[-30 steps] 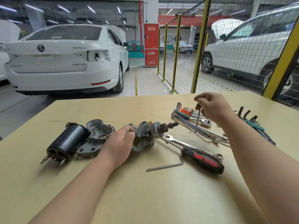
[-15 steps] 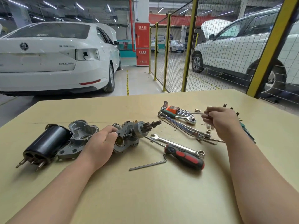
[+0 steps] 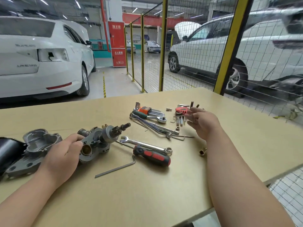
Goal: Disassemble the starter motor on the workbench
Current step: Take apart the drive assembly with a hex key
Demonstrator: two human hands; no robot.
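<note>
The starter motor lies in parts at the left of the workbench [image 3: 147, 194]. My left hand [image 3: 64, 154] grips the grey drive-end assembly [image 3: 98, 141], whose pinion shaft points up and right. Beside it, to the left, sit the empty grey housing [image 3: 39, 143] and the black motor body [image 3: 8, 151], which the frame edge cuts off. My right hand [image 3: 203, 123] hovers with spread fingers and holds nothing, just right of the red hex key set [image 3: 181, 110].
Tools lie between my hands: an orange hex key set [image 3: 146, 110], a ratchet [image 3: 152, 117], a combination wrench [image 3: 146, 145], a red-black screwdriver [image 3: 152, 155] and a loose hex key [image 3: 114, 169]. A small brass piece [image 3: 202, 152] lies by my right forearm. The bench edge runs close on the right.
My right hand held a thin hex key upright, carried it right toward the red set and let it go; it is now open. The view has swung right. My left hand kept its grip.
</note>
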